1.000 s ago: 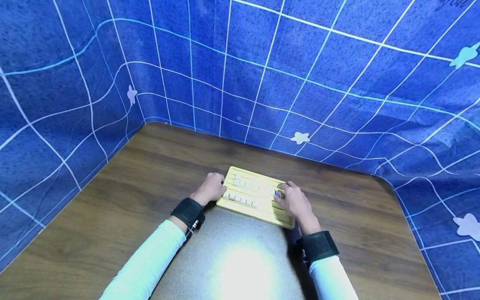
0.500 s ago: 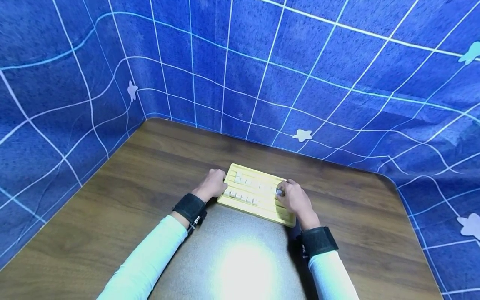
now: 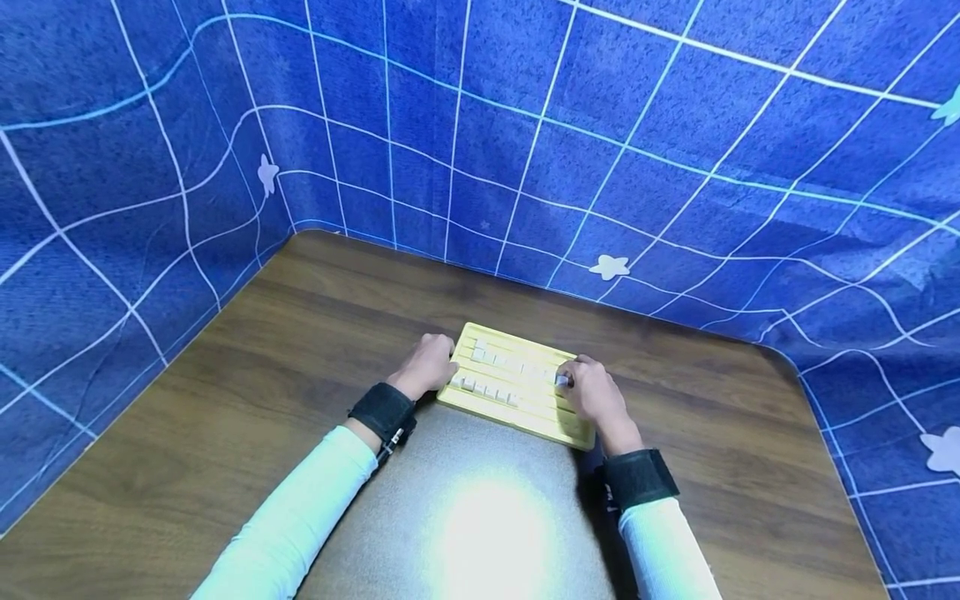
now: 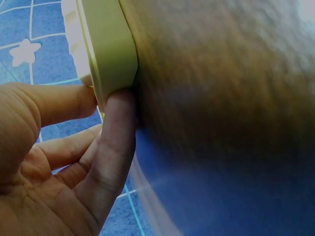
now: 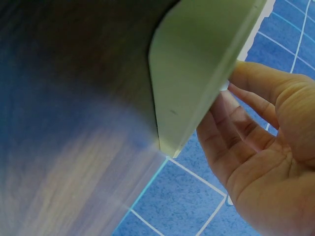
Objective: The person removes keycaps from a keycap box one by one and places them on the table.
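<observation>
A yellow ridged tray [image 3: 517, 422] lies on the table and bears rows of small white keycaps [image 3: 491, 392]. At its left end my left hand [image 3: 427, 365] grips the edge. In the left wrist view the thumb [image 4: 69, 102] is on the upper rim and a finger lies against the side wall. Over the right part of the tray, my right hand [image 3: 597, 393] pinches a pale keycap [image 3: 561, 380] between thumb and fingers. A sliver of white shows between those fingertips in the right wrist view; the rest of the piece is hidden.
The wooden table [image 3: 337, 283] is backed by a blue curtain [image 3: 420, 125] with a white grid and stars. In front of the tray lies a grey area [image 3: 375, 517] with a bright glare. Each wrist wears a black band [image 3: 640, 477].
The keycap at my right fingertips looked dark and now shows a pale face. My left hand keeps its grip on the tray. The head view has shifted slightly.
</observation>
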Demonstrator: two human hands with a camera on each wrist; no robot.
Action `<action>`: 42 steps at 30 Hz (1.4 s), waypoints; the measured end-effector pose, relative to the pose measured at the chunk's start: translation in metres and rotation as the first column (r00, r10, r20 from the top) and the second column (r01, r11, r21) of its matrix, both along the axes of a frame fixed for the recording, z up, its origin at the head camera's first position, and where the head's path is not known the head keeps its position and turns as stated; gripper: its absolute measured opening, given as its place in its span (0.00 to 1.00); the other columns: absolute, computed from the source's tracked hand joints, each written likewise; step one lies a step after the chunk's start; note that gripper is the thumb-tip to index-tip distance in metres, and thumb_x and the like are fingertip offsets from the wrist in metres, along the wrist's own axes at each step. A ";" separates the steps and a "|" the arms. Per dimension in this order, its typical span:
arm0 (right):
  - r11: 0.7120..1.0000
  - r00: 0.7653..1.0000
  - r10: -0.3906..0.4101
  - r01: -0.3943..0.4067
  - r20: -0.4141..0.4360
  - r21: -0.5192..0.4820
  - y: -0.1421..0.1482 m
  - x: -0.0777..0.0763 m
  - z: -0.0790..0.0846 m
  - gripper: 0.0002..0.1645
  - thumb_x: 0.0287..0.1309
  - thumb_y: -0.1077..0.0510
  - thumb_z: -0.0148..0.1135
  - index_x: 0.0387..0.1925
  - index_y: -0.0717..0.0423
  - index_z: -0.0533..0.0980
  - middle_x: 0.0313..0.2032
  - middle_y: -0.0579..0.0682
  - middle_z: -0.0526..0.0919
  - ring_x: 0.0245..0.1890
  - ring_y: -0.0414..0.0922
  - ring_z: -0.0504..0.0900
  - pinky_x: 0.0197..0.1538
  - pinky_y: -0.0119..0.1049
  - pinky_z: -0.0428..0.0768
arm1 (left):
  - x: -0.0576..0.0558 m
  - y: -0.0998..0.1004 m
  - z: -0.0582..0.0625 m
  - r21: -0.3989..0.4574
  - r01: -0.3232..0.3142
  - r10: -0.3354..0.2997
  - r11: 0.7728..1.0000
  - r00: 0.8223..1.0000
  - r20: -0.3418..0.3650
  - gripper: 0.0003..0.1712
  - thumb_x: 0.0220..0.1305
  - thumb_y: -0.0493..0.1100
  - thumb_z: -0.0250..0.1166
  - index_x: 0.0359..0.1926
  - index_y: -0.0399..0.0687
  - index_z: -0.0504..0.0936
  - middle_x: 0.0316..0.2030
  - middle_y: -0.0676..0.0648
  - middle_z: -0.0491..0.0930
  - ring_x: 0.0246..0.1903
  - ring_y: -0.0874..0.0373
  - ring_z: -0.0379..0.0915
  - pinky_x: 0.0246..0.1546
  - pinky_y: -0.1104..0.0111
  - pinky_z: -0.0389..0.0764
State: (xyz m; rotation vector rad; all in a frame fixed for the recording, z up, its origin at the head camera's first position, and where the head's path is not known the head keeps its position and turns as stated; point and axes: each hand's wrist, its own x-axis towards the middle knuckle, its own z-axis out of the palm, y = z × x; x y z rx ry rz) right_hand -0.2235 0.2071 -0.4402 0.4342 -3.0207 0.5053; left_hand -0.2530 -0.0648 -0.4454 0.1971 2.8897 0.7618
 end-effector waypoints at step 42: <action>1.000 0.998 0.002 -0.003 -0.069 -0.019 0.004 0.008 0.009 0.09 0.51 0.69 0.67 0.37 0.64 0.82 0.35 0.57 0.81 0.37 0.52 0.83 0.43 0.45 0.82 | 0.000 -0.002 0.002 0.022 -0.020 0.019 1.000 0.998 0.054 0.09 0.65 0.41 0.63 0.41 0.39 0.83 0.42 0.42 0.81 0.40 0.52 0.74 0.44 0.61 0.77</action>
